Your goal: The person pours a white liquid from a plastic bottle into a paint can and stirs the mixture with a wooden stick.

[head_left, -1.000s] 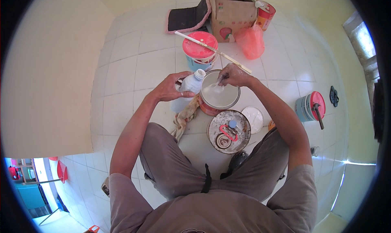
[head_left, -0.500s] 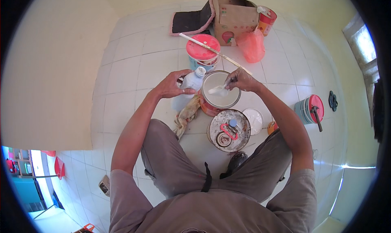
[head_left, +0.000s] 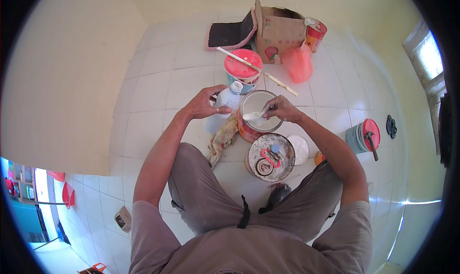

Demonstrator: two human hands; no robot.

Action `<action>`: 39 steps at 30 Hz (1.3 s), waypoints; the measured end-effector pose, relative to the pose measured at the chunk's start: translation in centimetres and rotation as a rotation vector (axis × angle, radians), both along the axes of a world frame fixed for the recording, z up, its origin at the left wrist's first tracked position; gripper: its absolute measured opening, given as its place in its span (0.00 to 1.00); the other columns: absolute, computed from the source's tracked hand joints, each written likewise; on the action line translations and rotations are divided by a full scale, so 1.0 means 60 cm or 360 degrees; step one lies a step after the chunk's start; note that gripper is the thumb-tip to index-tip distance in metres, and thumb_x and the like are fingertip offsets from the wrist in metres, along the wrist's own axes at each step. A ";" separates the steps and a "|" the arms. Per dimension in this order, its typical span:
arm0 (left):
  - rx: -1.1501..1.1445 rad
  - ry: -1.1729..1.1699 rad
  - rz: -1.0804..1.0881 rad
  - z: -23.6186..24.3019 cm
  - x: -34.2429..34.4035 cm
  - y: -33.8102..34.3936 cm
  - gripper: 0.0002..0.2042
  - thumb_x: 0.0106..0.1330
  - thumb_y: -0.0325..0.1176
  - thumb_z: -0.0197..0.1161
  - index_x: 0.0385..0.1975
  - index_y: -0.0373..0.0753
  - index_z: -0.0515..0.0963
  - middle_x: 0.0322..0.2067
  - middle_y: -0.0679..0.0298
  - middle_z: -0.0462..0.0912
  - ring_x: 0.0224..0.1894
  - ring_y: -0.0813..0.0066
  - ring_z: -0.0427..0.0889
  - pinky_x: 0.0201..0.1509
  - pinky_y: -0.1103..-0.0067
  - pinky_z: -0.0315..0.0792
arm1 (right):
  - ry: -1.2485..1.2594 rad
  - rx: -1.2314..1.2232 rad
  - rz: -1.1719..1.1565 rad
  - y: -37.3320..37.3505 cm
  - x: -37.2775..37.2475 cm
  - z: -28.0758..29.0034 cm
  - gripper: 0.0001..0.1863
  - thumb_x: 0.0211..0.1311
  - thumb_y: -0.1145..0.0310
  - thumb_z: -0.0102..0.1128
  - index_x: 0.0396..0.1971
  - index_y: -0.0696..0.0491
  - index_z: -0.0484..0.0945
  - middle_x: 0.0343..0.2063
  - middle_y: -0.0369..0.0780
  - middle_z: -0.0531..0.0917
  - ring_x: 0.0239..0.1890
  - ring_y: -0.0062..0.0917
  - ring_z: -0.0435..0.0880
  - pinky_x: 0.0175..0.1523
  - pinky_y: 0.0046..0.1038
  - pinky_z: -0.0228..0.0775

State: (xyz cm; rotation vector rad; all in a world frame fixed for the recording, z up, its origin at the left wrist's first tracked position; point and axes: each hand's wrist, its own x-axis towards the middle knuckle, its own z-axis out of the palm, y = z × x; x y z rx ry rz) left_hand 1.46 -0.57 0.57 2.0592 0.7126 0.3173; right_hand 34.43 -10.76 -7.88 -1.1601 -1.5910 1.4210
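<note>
My left hand (head_left: 205, 104) is wrapped round an uncapped, whitish see-through plastic bottle (head_left: 228, 100), its mouth tipped a little to the right. Between the fingers of my right hand (head_left: 284, 109) is a white spoon (head_left: 252, 116), its bowl over the open paint can (head_left: 247, 131). Pale paint fills part of that can. Just below it stands a paint-spattered metal tin (head_left: 283, 164) with a pink handle and a blue bottle cap (head_left: 275, 149) on top. A stained cloth (head_left: 223, 139) lies beneath the bottle, against the can.
Behind the can, a long stick (head_left: 278, 82) rests across a bucket's pink lid (head_left: 243, 65). Farther back are a cardboard box (head_left: 283, 33), a pink plastic bag (head_left: 298, 65) and a red tin (head_left: 316, 34). A hammer (head_left: 370, 142) lies on the right bucket (head_left: 357, 136).
My right hand has come lower and slightly left, bringing the spoon toward the can's left rim and more level. My left hand keeps hold of the bottle. The whole view has shifted slightly.
</note>
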 end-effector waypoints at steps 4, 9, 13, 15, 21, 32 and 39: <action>0.0071 -0.0102 0.0045 -0.006 -0.007 0.001 0.43 0.51 0.51 0.81 0.66 0.39 0.73 0.56 0.56 0.83 0.57 0.61 0.83 0.62 0.64 0.77 | 0.0045 -0.0023 -0.0036 0.001 -0.011 0.010 0.07 0.58 0.76 0.73 0.35 0.62 0.87 0.30 0.41 0.88 0.33 0.20 0.87 0.42 0.23 0.82; 0.0058 -0.0152 0.0058 -0.005 -0.009 0.004 0.43 0.51 0.51 0.82 0.66 0.39 0.73 0.56 0.56 0.83 0.57 0.62 0.83 0.62 0.64 0.77 | 0.0147 -0.0006 -0.0127 0.009 -0.004 0.045 0.08 0.59 0.75 0.73 0.37 0.62 0.87 0.31 0.41 0.89 0.35 0.21 0.88 0.44 0.24 0.82; 0.0003 -0.0121 0.0039 -0.004 -0.006 0.002 0.42 0.51 0.50 0.81 0.66 0.40 0.73 0.56 0.56 0.83 0.57 0.62 0.83 0.62 0.64 0.77 | 0.0138 0.0049 -0.0144 0.017 0.017 0.086 0.06 0.59 0.79 0.71 0.37 0.61 0.87 0.31 0.40 0.88 0.34 0.21 0.87 0.44 0.24 0.80; 0.0039 -0.0074 -0.0005 -0.005 0.000 0.000 0.42 0.51 0.50 0.81 0.66 0.40 0.73 0.57 0.57 0.83 0.57 0.62 0.83 0.61 0.64 0.77 | 0.0033 0.0087 -0.0205 0.016 0.033 0.115 0.06 0.59 0.80 0.71 0.37 0.61 0.87 0.31 0.40 0.88 0.34 0.20 0.87 0.44 0.23 0.80; -0.0024 -0.0012 -0.0114 -0.013 0.023 0.000 0.42 0.51 0.52 0.80 0.66 0.40 0.72 0.58 0.55 0.81 0.59 0.60 0.81 0.63 0.62 0.76 | -0.0104 0.0190 -0.0161 0.012 0.056 0.204 0.07 0.59 0.77 0.73 0.36 0.62 0.86 0.31 0.40 0.89 0.34 0.20 0.87 0.43 0.23 0.81; -0.0020 -0.0029 -0.0230 -0.008 0.053 -0.004 0.44 0.50 0.53 0.80 0.67 0.40 0.72 0.58 0.54 0.81 0.57 0.58 0.81 0.60 0.63 0.78 | -0.0279 0.0170 -0.0139 0.005 0.056 0.290 0.05 0.58 0.80 0.72 0.35 0.61 0.86 0.31 0.39 0.89 0.34 0.19 0.87 0.43 0.23 0.81; 0.0008 -0.0031 -0.0299 -0.001 0.055 -0.005 0.43 0.51 0.53 0.80 0.67 0.40 0.72 0.57 0.55 0.81 0.58 0.58 0.81 0.60 0.62 0.78 | -0.0420 0.0169 -0.0058 0.008 0.050 0.297 0.06 0.59 0.78 0.71 0.36 0.62 0.86 0.30 0.39 0.88 0.32 0.19 0.86 0.42 0.22 0.81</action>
